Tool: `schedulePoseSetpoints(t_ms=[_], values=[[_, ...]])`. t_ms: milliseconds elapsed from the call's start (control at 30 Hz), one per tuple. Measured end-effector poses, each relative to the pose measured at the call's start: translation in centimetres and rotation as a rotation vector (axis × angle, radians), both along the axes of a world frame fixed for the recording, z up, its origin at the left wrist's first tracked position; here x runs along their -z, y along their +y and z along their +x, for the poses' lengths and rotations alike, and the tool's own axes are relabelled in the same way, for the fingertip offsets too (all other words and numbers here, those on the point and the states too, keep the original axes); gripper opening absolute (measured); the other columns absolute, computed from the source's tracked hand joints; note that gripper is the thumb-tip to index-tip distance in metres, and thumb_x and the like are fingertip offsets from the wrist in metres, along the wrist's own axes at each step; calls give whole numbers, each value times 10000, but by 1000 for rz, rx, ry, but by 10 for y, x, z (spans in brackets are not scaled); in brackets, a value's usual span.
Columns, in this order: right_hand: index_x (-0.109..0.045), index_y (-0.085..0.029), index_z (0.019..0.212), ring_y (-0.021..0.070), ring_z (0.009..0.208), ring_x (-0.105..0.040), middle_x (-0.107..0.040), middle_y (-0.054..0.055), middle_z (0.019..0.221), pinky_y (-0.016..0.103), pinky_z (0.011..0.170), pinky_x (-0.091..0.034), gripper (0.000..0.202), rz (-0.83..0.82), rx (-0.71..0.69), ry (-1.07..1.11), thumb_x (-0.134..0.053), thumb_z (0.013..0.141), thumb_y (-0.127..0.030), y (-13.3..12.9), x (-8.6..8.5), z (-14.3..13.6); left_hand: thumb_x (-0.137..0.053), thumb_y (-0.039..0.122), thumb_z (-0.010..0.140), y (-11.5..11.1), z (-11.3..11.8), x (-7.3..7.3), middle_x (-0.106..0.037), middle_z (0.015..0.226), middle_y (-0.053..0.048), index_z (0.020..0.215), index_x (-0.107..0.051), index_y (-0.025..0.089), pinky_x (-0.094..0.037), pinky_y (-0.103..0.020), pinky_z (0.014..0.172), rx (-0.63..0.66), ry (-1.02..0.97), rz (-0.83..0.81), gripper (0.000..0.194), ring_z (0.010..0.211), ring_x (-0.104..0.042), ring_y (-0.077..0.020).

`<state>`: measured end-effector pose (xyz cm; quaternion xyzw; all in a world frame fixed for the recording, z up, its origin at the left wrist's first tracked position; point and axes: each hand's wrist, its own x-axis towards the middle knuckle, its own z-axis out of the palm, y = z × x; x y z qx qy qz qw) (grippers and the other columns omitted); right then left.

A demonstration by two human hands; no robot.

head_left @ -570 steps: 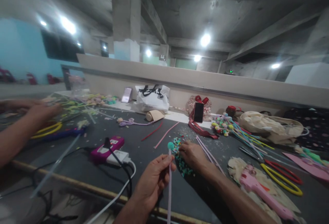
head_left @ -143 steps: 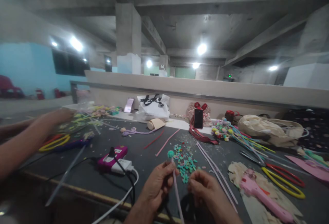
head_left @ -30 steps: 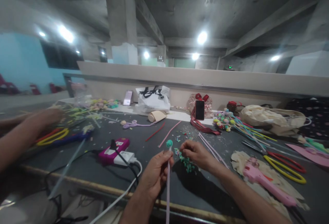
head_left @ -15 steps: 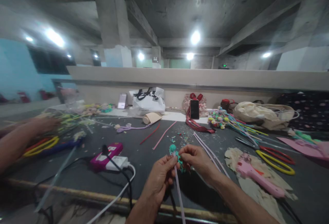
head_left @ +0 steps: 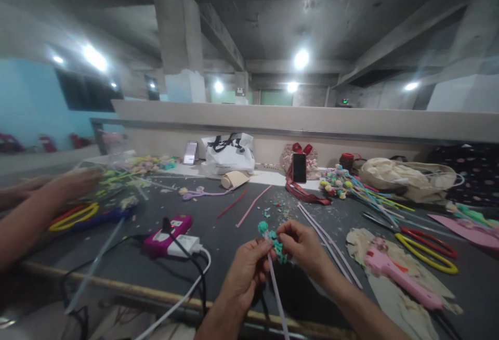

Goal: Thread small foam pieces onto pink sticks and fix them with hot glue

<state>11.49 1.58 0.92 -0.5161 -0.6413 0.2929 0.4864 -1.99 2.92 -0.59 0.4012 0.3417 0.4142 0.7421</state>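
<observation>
Near the table's front edge, my left hand (head_left: 249, 267) is closed around a pale lilac pipe-cleaner stem (head_left: 276, 293), which slants down toward me. A teal tuft (head_left: 263, 227) sits at the stem's upper end, just above my left fingertips. My right hand (head_left: 302, 246) is pinched at a string of small teal pieces (head_left: 278, 250) beside the stem. Its fingertips hide part of that string, and I cannot tell whether the string is joined to the stem. Loose lilac stems (head_left: 325, 238) lie right of my hands, partly behind my right forearm.
At right, a pink glue gun (head_left: 403, 275) rests on crumpled paper, near scissors (head_left: 427, 249) with red and yellow handles. A magenta power block (head_left: 169, 233) with cables lies left. Another person's arm (head_left: 47, 205) reaches in at far left. Behind are a phone (head_left: 299, 167) and flower stems (head_left: 339, 181).
The whole view has shifted slightly, so everything sits a little further right. More of the teal string shows between my hands; both hands keep nearly the same pose.
</observation>
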Motion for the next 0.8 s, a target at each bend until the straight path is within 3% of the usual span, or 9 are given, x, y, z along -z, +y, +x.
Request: schedulePoseSetpoints(t_ms=[200,333,500,633,800], values=[[-577,-165,705,71,498,-433,-516,-41,588,179,463,-323,122,14,-4,-27,-494,632,-114,-8,0,20,-573,391,618,0,-1,1,-396,330,78,552,-508,131,-159,-129,302,74,7,-6,276,273,-298,-7],[-555,-139,607,57,397,-399,-457,-47,467,175,391,-280,173,-104,-80,59,-472,711,-250,-14,-5,14,-560,387,639,-1,2,2,-394,327,80,561,-492,137,-140,-136,300,77,38,32,271,263,-287,-8],[-566,-143,717,56,401,-427,-514,-39,526,158,363,-269,166,-203,-141,166,-542,674,-301,-14,-7,4,-564,353,655,-5,4,4,-452,410,65,590,-490,132,-156,-129,310,55,40,99,242,292,-312,4],[-552,-137,667,50,388,-409,-506,-42,510,159,360,-259,183,-185,-139,162,-539,680,-319,-15,-6,2,-574,335,652,-6,3,5,-477,443,54,604,-501,126,-159,-130,307,68,49,115,226,299,-312,8],[-502,-145,650,44,395,-401,-489,-44,520,158,377,-273,210,-164,-245,205,-488,735,-336,-19,-7,3,-600,327,629,-6,1,3,-503,477,40,604,-491,129,-174,-126,310,71,30,107,227,314,-337,5]])
